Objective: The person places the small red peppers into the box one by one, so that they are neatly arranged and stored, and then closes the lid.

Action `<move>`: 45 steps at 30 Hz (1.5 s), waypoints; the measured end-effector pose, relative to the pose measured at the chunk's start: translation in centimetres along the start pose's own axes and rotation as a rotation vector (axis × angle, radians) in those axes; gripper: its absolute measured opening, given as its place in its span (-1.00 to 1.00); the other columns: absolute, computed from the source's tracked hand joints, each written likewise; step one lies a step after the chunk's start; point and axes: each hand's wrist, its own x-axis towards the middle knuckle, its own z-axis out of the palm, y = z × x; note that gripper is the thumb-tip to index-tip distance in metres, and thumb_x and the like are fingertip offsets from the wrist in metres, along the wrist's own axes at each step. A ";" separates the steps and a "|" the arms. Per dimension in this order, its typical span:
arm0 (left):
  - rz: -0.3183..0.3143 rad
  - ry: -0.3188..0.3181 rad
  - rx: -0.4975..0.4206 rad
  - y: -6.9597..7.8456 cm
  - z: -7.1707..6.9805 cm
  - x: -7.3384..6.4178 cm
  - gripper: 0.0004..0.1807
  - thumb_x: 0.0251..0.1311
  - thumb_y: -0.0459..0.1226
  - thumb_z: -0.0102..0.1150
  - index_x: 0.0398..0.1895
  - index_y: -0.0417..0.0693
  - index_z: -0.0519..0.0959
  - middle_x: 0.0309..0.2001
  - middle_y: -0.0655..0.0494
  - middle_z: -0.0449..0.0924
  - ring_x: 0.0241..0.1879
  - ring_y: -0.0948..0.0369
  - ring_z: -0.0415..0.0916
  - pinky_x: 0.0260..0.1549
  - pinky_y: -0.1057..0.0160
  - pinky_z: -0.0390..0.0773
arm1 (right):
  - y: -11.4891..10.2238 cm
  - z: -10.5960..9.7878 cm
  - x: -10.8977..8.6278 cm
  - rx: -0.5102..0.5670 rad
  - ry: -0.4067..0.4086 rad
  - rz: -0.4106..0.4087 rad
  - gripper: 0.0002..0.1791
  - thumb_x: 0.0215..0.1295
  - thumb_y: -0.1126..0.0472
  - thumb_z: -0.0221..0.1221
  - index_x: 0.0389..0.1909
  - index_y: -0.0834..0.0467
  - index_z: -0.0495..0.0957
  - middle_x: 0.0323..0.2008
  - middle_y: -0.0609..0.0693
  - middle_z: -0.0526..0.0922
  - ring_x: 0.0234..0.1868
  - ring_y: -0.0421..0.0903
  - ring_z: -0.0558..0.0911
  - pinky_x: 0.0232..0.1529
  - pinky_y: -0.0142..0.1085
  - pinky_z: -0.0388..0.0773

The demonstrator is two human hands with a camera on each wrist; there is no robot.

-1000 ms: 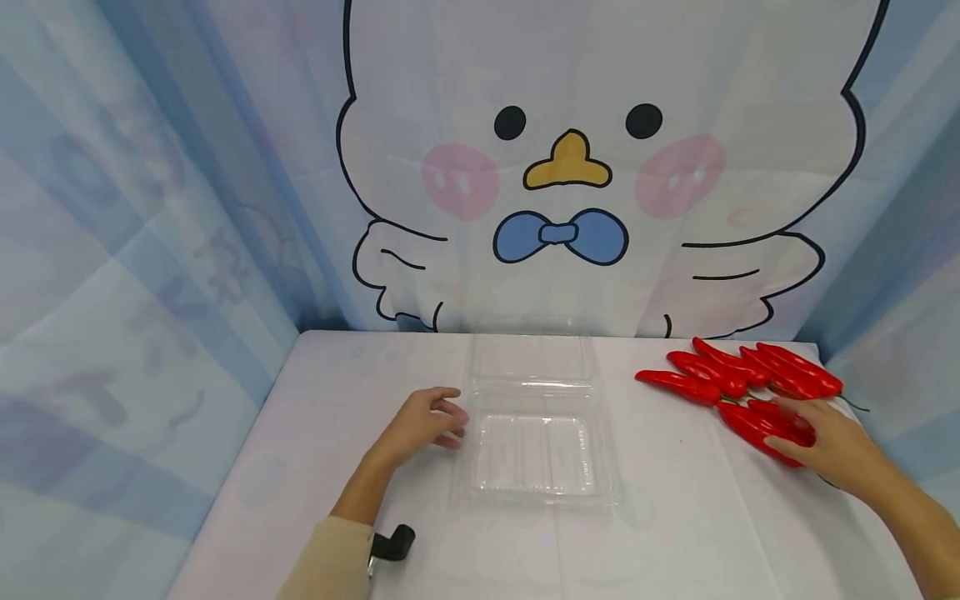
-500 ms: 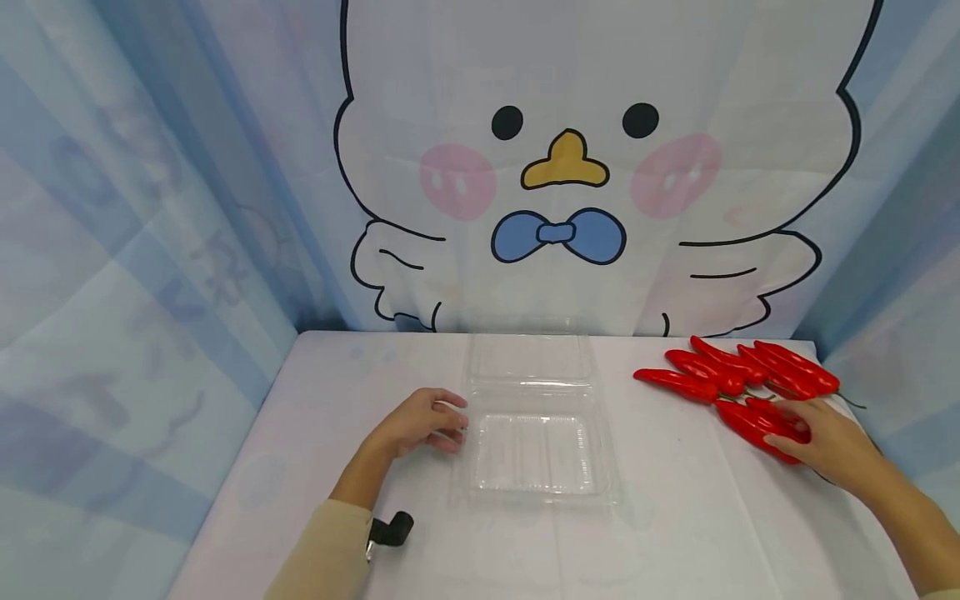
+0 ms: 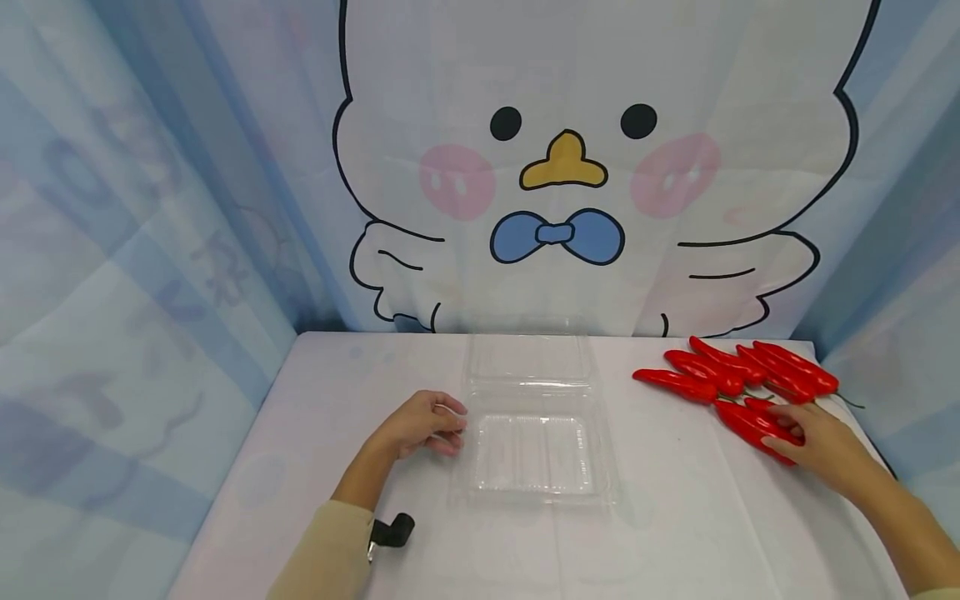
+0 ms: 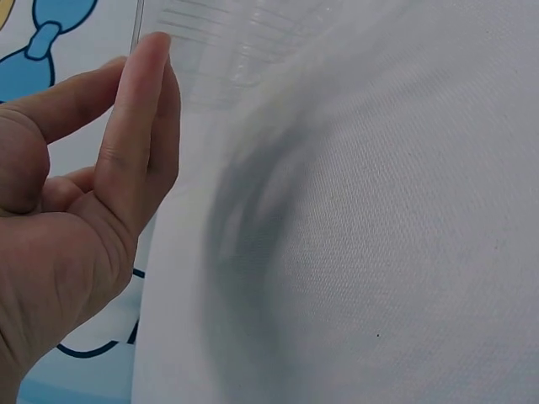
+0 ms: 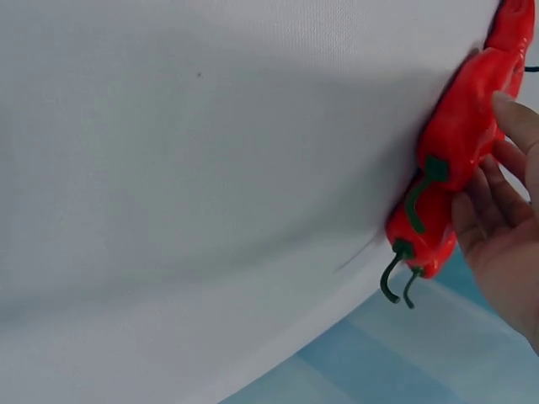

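Note:
My left hand (image 3: 427,427) is beside the left edge of a clear plastic clamshell container (image 3: 534,454), fingers loosely bent and holding nothing. The container lies with its lid folded back. In the left wrist view the fingertips overlap the container's ribbed side (image 4: 210,38). On the right, my right hand (image 3: 828,448) has its thumb and fingers around a red chili pepper (image 3: 746,423) at the front of a pile. The right wrist view has the fingers behind a pepper with a green stem (image 5: 459,126) and the thumb near its stem end; the palm partly hides the peppers.
Several more red chili peppers (image 3: 705,372) lie fanned out at the table's back right corner. A white cloth (image 3: 675,525) covers the table. Curtains (image 3: 150,250) hang at both sides, and a backdrop with a cartoon bird stands behind. A black camera mount (image 3: 393,530) juts from the left wrist.
My right hand has shifted slightly and its fingers have drawn in closer on the pepper. The left hand and the container stay nearly where they were.

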 end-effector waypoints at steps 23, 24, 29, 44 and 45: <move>0.008 -0.016 -0.020 -0.5 -0.2 0.1 -0.81 0.36 -0.42 0.22 -0.07 -0.37 0.49 -0.39 -0.02 0.62 -0.46 0.17 0.70 -0.42 0.14 0.81 | -1.3 0.1 -0.1 -0.079 -0.006 0.027 -0.27 0.02 0.13 0.54 0.10 0.50 0.49 -0.08 0.52 0.58 -0.11 0.40 0.56 -0.13 0.32 0.66; 0.007 -0.015 -0.021 -0.4 -0.2 0.1 -0.81 0.37 -0.42 0.22 -0.07 -0.37 0.49 -0.39 -0.02 0.63 -0.46 0.16 0.70 -0.42 0.14 0.81 | -1.4 0.1 -0.1 -0.075 -0.010 0.030 -0.26 0.02 0.12 0.54 0.10 0.50 0.49 -0.09 0.51 0.59 -0.12 0.39 0.56 -0.13 0.31 0.66; 0.010 -0.020 -0.013 -0.2 0.0 -0.1 -0.83 0.38 -0.44 0.19 -0.06 -0.38 0.49 -0.38 -0.04 0.63 -0.45 0.16 0.71 -0.42 0.14 0.81 | -1.6 0.2 -0.2 -0.044 -0.034 0.065 -0.23 0.01 0.10 0.56 0.10 0.51 0.48 -0.16 0.44 0.62 -0.19 0.29 0.59 -0.18 0.22 0.72; 0.012 -0.017 0.003 -0.4 -0.1 0.2 -0.76 0.41 -0.44 0.13 0.04 -0.45 0.49 -0.33 -0.08 0.64 -0.43 0.15 0.71 -0.40 0.12 0.82 | -1.6 0.7 -0.7 -0.074 -0.068 0.111 -0.19 0.08 0.00 0.51 0.19 0.45 0.45 -0.02 0.55 0.56 -0.12 0.39 0.57 -0.22 0.27 0.67; 0.012 -0.018 0.003 -0.4 -0.1 0.2 -0.76 0.41 -0.44 0.13 0.04 -0.46 0.48 -0.33 -0.08 0.65 -0.44 0.15 0.71 -0.40 0.12 0.81 | -1.6 0.8 -0.7 -0.069 -0.072 0.110 -0.17 0.08 -0.01 0.51 0.20 0.45 0.44 -0.01 0.55 0.55 -0.11 0.40 0.56 -0.22 0.26 0.69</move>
